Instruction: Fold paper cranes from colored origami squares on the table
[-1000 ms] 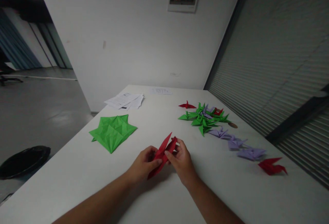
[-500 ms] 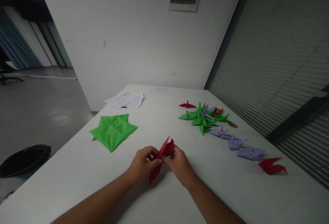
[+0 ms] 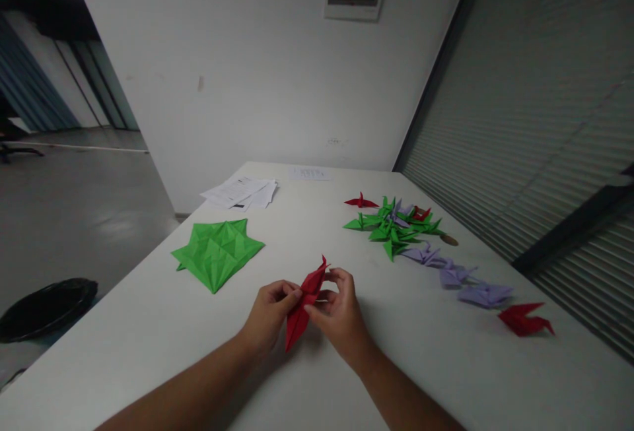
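Observation:
A folded red paper crane (image 3: 298,324) is held up just above the white table (image 3: 396,365), its narrow bent tip pointing away from me. My left hand (image 3: 266,315) pinches the crane's middle between thumb and fingers from the left. On the other side, my right hand (image 3: 345,320) has its thumb against the crane's lower right edge, with the fingers curled loosely along the upper part. Fingers partly hide the crane's right side.
Creased green paper (image 3: 215,253) lies on the left, with printed sheets (image 3: 242,192) behind it. To the right sit a pile of green cranes (image 3: 391,223), several purple cranes (image 3: 485,294) and a red crane (image 3: 525,320). A black bin (image 3: 47,309) stands on the floor.
The red crane has turned in my hands, so its wings now lie flatter and its bent tip shows at the top. My right fingers have opened up somewhat around it.

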`<act>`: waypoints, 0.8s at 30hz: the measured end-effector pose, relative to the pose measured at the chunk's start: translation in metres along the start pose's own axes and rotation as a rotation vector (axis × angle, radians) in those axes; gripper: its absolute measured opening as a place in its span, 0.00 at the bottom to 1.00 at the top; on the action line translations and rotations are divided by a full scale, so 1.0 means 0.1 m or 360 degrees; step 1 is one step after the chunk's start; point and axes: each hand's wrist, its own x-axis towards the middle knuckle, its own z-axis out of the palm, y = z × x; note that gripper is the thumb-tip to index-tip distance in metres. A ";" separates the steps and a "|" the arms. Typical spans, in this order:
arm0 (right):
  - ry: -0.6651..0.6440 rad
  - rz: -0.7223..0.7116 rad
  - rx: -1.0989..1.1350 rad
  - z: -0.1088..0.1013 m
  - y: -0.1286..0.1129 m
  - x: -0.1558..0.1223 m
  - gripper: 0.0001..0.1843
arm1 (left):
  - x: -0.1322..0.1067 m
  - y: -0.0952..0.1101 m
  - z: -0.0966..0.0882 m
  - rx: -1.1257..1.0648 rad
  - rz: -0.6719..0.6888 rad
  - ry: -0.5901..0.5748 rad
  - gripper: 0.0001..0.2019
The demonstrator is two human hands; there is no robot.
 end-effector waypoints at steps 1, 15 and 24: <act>0.0006 -0.0001 -0.0029 0.01 0.00 -0.01 0.37 | 0.00 0.00 0.00 0.0009 0.0013 0.0007 0.17; -0.0103 -0.0440 -0.1050 -0.06 -0.22 0.02 0.13 | -0.02 -0.10 0.00 -0.0099 0.0006 -0.0188 0.15; -0.0215 -0.0500 -0.1225 -0.08 -0.11 -0.02 0.19 | -0.03 -0.03 0.04 0.0176 -0.0027 -0.0194 0.22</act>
